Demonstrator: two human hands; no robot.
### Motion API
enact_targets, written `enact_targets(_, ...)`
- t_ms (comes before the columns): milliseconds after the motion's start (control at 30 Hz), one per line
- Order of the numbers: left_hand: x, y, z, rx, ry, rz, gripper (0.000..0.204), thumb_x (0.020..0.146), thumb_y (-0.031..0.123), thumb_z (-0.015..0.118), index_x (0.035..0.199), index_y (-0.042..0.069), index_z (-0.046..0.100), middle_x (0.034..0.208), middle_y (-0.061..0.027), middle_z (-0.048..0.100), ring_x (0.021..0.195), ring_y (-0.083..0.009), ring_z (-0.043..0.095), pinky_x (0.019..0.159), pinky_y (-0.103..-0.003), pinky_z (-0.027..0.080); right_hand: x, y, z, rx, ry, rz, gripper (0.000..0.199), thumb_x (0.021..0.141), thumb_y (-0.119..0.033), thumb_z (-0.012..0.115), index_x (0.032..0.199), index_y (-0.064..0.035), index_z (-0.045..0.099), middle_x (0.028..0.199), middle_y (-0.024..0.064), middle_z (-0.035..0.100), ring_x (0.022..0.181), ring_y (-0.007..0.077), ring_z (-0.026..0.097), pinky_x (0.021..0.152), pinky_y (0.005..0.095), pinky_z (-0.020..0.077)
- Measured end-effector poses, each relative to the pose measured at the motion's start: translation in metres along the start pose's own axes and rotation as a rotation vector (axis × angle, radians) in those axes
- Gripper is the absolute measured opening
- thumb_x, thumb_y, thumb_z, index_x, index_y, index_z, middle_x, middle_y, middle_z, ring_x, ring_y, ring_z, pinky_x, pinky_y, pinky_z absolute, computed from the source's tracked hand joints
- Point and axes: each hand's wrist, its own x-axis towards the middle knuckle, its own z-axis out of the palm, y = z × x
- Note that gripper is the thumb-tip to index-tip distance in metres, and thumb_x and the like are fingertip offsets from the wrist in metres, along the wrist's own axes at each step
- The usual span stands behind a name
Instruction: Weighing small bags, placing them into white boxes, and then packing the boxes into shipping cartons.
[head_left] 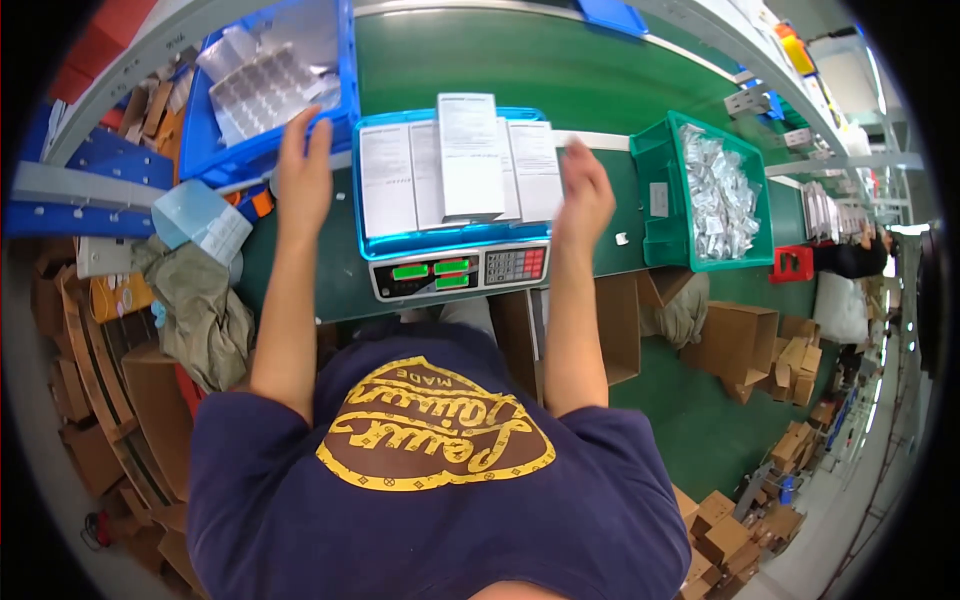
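Fingers (296,135) loosely parted, the left hand (303,185) is held between a blue plastic bin (346,90) and the scale pan (450,239), upper left of the frame, gripping nothing that I can make out. The right hand (583,205), blurred, is half open just beside the rightmost carton, right of centre; it seems empty, though whether it brushes the card I can't tell from where I stand.

Between the two, at upper centre, white printed cartons (385,190) lie side by side in the blue pan of a digital counting scale (460,272), a loose carton (470,150) resting over the middle of the row. They look like thin, stiff card, smooth enough to slide, each probably light enough for one hand. Hard thumb pressure would likely dent the faces, so I'd take hold along the long side edges.

Farther out, clear moulded trays (262,95) fill the bin, while silvery packets (720,190) heap a green crate (657,230) toward the right.
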Motion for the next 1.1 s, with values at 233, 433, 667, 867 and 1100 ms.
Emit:
enact_targets(233, -0.067, -0.082, -0.105, 0.070, -0.065, -0.385, 0.028, 0.095, 0.021, 0.056, 0.116, 0.003, 0.060, 0.109, -0.0052, 0.062, 0.105, -0.0151, 0.056, 0.092, -0.027, 0.042, -0.067, 0.036, -0.154, -0.006, 0.073, 0.446, 0.019, 0.087, 0.002, 0.041, 0.071, -0.0078, 0.045, 0.103, 0.0120, 0.065, 0.100, 0.0228, 0.060, 0.092, 0.0358, 0.0498)
enact_targets(433, -0.056, -0.055, -0.103, -0.098, -0.146, -0.477, 0.027, 0.094, 0.020, 0.056, 0.116, 0.005, 0.061, 0.113, -0.0038, 0.061, 0.110, -0.0149, 0.054, 0.096, -0.027, 0.039, -0.069, 0.043, -0.157, -0.124, 0.010, 0.367, 0.019, 0.089, 0.000, 0.042, 0.072, -0.0072, 0.047, 0.104, 0.0120, 0.064, 0.100, 0.0221, 0.060, 0.092, 0.0361, 0.0496)
enact_targets(667, -0.039, -0.022, -0.088, -0.178, -0.181, -0.368, 0.027, 0.094, 0.020, 0.057, 0.117, 0.006, 0.060, 0.115, -0.0044, 0.060, 0.111, -0.0148, 0.053, 0.099, -0.028, 0.037, -0.044, 0.008, -0.120, -0.176, -0.036, 0.271, 0.013, 0.092, -0.007, 0.047, 0.088, -0.0022, 0.058, 0.111, 0.0127, 0.061, 0.103, 0.0230, 0.059, 0.093, 0.0348, 0.0491)
enact_targets(867, -0.042, -0.018, -0.089, -0.166, -0.180, -0.362, 0.027, 0.094, 0.021, 0.058, 0.116, 0.006, 0.061, 0.114, -0.0043, 0.060, 0.110, -0.0144, 0.053, 0.099, -0.027, 0.037, -0.041, -0.003, -0.115, -0.248, -0.051, 0.269, 0.016, 0.095, -0.011, 0.051, 0.107, -0.0021, 0.056, 0.114, 0.0105, 0.060, 0.104, 0.0201, 0.059, 0.092, 0.0333, 0.0501)
enact_targets(1100, -0.041, -0.012, -0.080, -0.197, -0.169, -0.351, 0.027, 0.094, 0.021, 0.058, 0.117, 0.005, 0.060, 0.115, -0.0044, 0.060, 0.110, -0.0140, 0.053, 0.098, -0.027, 0.037, -0.036, -0.010, -0.102, -0.245, -0.077, 0.270, 0.017, 0.094, -0.009, 0.054, 0.109, -0.0017, 0.057, 0.113, 0.0094, 0.059, 0.103, 0.0187, 0.059, 0.090, 0.0306, 0.0503)
